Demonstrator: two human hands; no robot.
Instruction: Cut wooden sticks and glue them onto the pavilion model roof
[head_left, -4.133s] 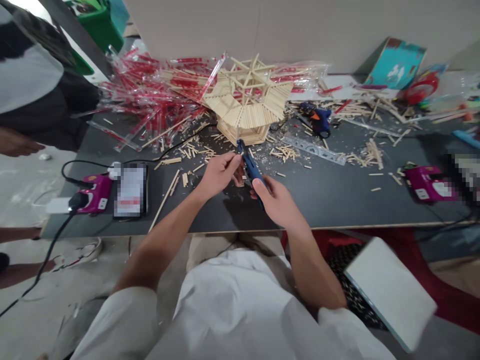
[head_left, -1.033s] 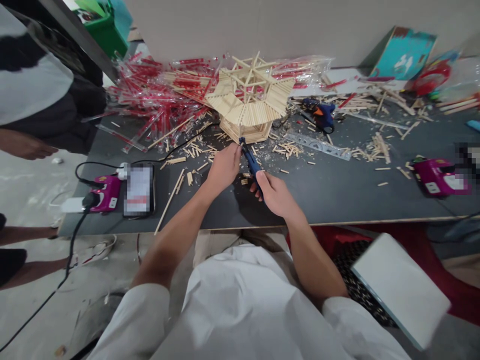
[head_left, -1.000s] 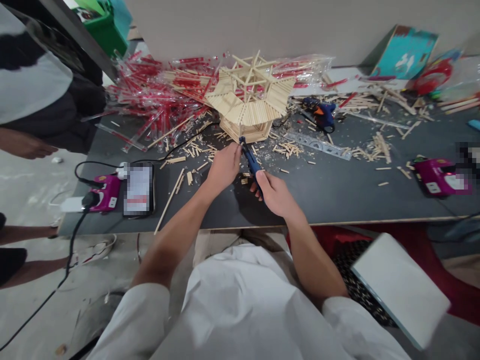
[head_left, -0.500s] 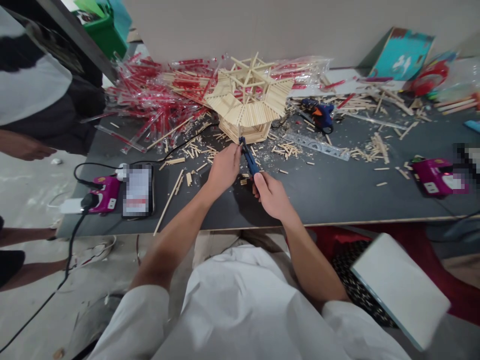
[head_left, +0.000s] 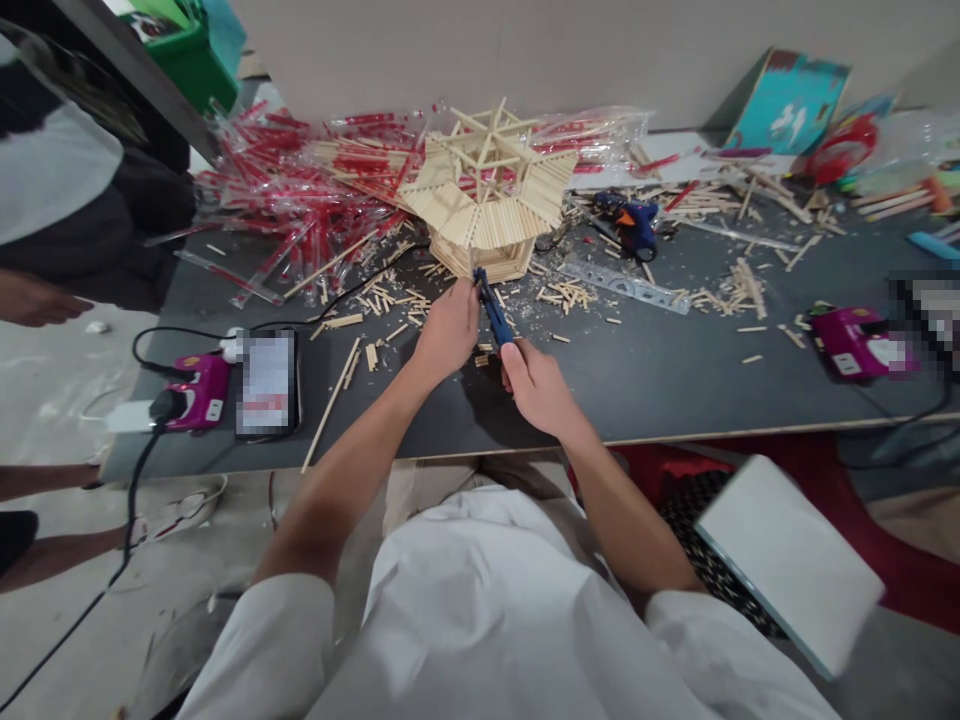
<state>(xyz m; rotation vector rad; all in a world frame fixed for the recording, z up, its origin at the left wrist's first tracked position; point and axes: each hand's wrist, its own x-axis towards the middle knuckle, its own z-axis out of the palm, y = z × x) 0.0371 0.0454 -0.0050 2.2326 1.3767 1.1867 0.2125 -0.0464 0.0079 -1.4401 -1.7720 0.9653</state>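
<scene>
My right hand [head_left: 534,385] is closed round the handles of a blue-handled cutter [head_left: 492,308], whose tip points up toward a wooden stick model house [head_left: 487,205]. My left hand [head_left: 447,328] is closed in a pinch right at the cutter's jaws, in front of the model's base. What its fingers hold is too small to make out. Short cut sticks [head_left: 382,300] lie scattered on the dark table [head_left: 652,375] around both hands.
Red-and-clear stick wrappers [head_left: 300,195] are piled at the back left. A blue glue gun [head_left: 628,222] and a metal ruler [head_left: 626,288] lie right of the model. A phone [head_left: 268,382] and pink devices [head_left: 187,392] [head_left: 855,342] sit on the table. Another person [head_left: 52,190] stands at the left.
Both hands have moved forward from near the table's middle to the model's base. In the last second they have barely shifted; the view drifted slightly.
</scene>
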